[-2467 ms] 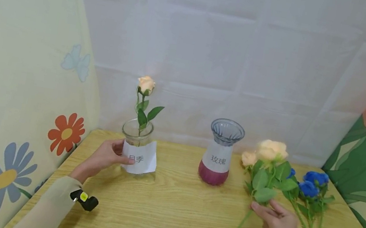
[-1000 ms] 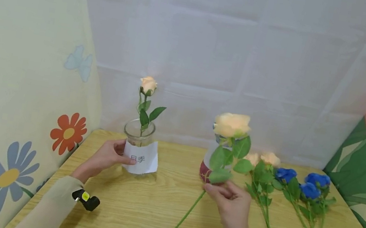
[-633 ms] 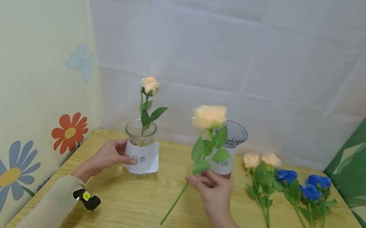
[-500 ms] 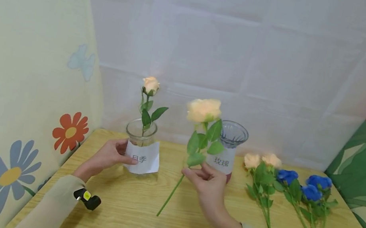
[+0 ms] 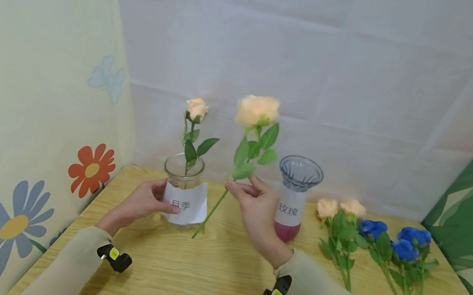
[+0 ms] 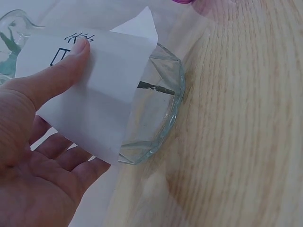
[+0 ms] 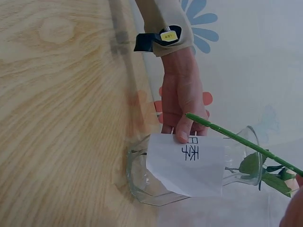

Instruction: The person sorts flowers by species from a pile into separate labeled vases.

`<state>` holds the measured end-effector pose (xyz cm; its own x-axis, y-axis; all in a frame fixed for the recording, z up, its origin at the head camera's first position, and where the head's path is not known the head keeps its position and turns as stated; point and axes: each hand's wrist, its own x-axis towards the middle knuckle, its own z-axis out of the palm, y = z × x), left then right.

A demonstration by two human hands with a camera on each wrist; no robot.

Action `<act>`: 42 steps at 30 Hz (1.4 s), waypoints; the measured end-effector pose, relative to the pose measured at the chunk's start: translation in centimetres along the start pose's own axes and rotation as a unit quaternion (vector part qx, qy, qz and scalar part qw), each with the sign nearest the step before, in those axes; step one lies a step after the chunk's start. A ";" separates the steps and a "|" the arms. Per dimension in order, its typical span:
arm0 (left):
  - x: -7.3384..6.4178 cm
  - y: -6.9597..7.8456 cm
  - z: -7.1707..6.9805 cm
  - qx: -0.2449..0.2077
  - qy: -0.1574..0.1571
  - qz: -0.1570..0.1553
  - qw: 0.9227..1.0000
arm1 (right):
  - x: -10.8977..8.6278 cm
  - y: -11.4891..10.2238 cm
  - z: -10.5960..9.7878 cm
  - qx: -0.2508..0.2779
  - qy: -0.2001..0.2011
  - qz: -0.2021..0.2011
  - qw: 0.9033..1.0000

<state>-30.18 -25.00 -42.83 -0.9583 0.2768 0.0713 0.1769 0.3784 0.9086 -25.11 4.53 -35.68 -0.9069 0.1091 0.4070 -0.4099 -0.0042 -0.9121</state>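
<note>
My left hand [image 5: 145,202] grips a clear glass vase [image 5: 184,167] with a white paper label, thumb across the label and fingers behind. In the left wrist view the vase's glass base [image 6: 161,123] rests on the table. One peach rose [image 5: 197,109] with dark green leaves stands in that vase. My right hand [image 5: 260,214] pinches the stem of a larger, fully bloomed peach rose [image 5: 257,111], held raised between the two vases. Its cut stem end slants down left, beside the labelled vase; the right wrist view shows the green stem [image 7: 236,138] in front of the vase.
A bluish, flared glass vase [image 5: 301,171] with a pink lower part and a white label stands right of my right hand. Farther right, peach roses [image 5: 352,208] and blue roses [image 5: 407,249] lie on the wooden table [image 5: 176,283]. Cloth hangs behind.
My right hand has picked the large peach rose from the flowers at right, carried it left past the flared vase, and raised it. My left hand stays on the clear vase.
</note>
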 end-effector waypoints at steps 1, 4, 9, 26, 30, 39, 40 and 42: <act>0.0 -0.1 0.0 0.000 0.000 0.000 1.000 | 0.3 -0.1 0.2 -0.001 0.002 -0.001 1.000; 0.1 -0.2 0.0 -0.002 0.000 0.002 1.000 | 1.2 -0.4 0.7 0.001 0.011 -0.006 1.000; 0.2 -0.3 -0.1 0.000 0.000 0.001 1.000 | 2.9 -1.3 1.7 0.010 0.025 -0.028 0.999; 0.1 -0.2 -0.1 0.006 0.006 -0.009 1.000 | 7.8 -5.2 5.8 0.066 0.053 -0.046 0.995; 0.1 -0.1 -0.1 0.004 0.005 -0.007 1.000 | 8.5 -5.3 6.6 0.062 0.056 -0.061 0.995; 0.1 -0.1 -0.1 -0.004 0.000 -0.006 1.000 | 8.7 -3.6 7.9 -0.005 0.017 -0.068 0.998; 0.1 -0.1 -0.1 -0.005 0.000 -0.006 1.000 | 8.6 -3.3 8.0 -0.016 0.007 -0.072 0.997; 0.1 -0.1 -0.1 -0.005 -0.001 -0.005 1.000 | 8.3 -2.7 8.3 -0.037 -0.017 -0.079 0.996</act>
<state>-30.29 -25.11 -42.90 -0.9596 0.2746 0.0613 0.1647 0.3716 0.9137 -32.36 -2.78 -29.40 -0.8344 0.0687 0.5468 -0.5413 0.0840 -0.8366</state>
